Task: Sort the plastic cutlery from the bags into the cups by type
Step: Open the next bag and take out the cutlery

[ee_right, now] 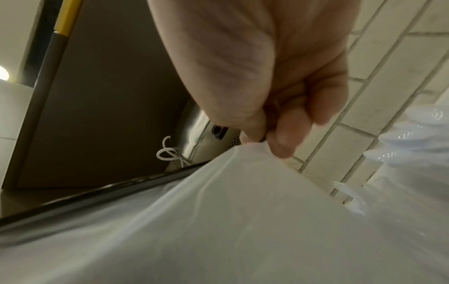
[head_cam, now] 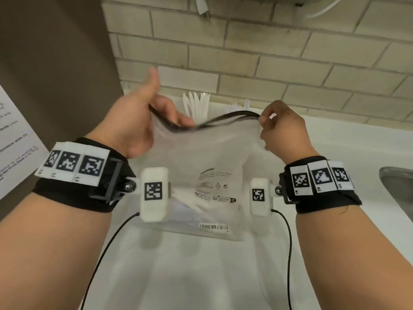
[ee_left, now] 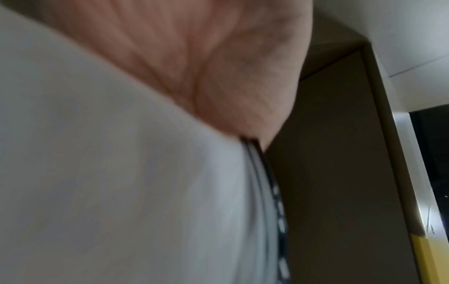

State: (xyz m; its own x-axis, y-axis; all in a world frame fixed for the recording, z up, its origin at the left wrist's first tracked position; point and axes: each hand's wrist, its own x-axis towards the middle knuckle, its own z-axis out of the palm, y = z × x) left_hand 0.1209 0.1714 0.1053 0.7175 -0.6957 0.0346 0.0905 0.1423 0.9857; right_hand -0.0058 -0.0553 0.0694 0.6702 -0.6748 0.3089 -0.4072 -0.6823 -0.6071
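Head camera: worn high, faces forward and down over both forearms toward the counter [head_cam: 335, 139] and brick wall [head_cam: 245, 52]; wide view, moderate range. Left wrist camera: sits under the left hand [ee_left: 194, 63], looks along the palm and upward, very close, blurred; the bag [ee_left: 109, 182] fills most of the frame. Right wrist camera: under the right hand [ee_right: 267, 80], looks along its fingers, very close. All three views share the bag's black top strip [head_cam: 214, 123].
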